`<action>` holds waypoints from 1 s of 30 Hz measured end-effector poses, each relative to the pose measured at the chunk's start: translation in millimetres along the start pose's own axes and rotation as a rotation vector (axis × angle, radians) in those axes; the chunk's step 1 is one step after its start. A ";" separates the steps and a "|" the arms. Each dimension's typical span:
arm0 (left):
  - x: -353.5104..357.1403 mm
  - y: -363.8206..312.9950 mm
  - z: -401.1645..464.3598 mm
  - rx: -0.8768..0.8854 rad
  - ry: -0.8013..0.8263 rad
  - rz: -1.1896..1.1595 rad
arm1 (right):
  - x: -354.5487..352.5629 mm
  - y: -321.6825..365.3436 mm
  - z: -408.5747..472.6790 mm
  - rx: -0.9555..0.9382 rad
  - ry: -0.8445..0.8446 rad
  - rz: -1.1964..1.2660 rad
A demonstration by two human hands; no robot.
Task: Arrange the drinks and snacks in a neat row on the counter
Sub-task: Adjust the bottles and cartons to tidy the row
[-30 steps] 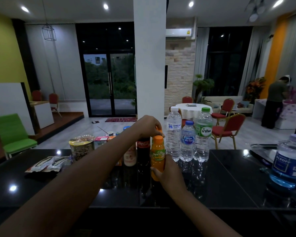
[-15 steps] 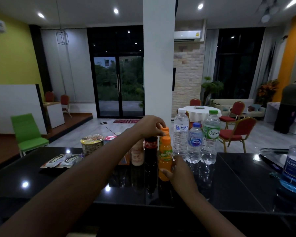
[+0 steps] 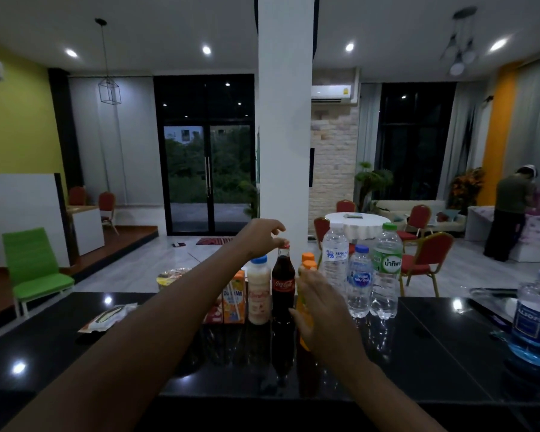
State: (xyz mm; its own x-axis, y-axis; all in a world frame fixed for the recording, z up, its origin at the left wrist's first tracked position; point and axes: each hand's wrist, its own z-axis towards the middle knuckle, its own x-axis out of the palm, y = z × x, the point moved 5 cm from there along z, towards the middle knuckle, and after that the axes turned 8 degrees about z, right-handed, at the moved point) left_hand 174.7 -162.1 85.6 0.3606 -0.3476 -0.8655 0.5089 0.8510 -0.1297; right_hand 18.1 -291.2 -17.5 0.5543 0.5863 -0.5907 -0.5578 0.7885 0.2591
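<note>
A row of drinks stands on the black counter (image 3: 434,353): a red carton (image 3: 213,311), an orange juice carton (image 3: 234,297), a milky bottle with a blue cap (image 3: 258,291), a cola bottle (image 3: 283,283), two orange soda bottles (image 3: 308,260) one behind the other, and three water bottles (image 3: 335,257) (image 3: 360,280) (image 3: 386,269). My left hand (image 3: 261,238) hovers over the cola cap, thumb touching it, fingers lifted apart. My right hand (image 3: 321,304) is spread in front of the orange bottles and covers their lower parts.
A cup of noodles (image 3: 172,275) stands behind my left forearm, and flat snack packets (image 3: 108,316) lie on the counter's left. A large blue-tinted water bottle (image 3: 536,325) stands at the right edge. A white pillar rises behind the row. A person stands far right.
My right hand has let go of the front orange bottle and spread its fingers. My left hand has lifted and loosened above the cola cap. The view has tilted upward.
</note>
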 end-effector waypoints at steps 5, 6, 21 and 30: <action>19.3 4.2 9.7 0.043 0.168 0.022 | 38.0 9.9 -5.9 -0.076 0.133 -0.010; 21.9 3.8 10.5 0.064 0.179 0.031 | 46.6 8.5 -7.2 -0.061 0.168 -0.012; 29.5 17.4 11.5 0.104 0.208 -0.045 | 119.8 -16.2 -10.0 0.041 0.350 -0.043; 33.4 50.3 0.9 0.096 0.309 0.136 | 145.3 -21.9 -6.8 0.003 0.430 -0.055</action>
State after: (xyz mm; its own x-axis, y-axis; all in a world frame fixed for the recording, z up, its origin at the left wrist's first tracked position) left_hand 213.1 -131.3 50.6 0.1841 -0.0855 -0.9792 0.5489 0.8353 0.0303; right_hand 106.6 -224.5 -114.2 0.2754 0.4131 -0.8681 -0.5325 0.8174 0.2200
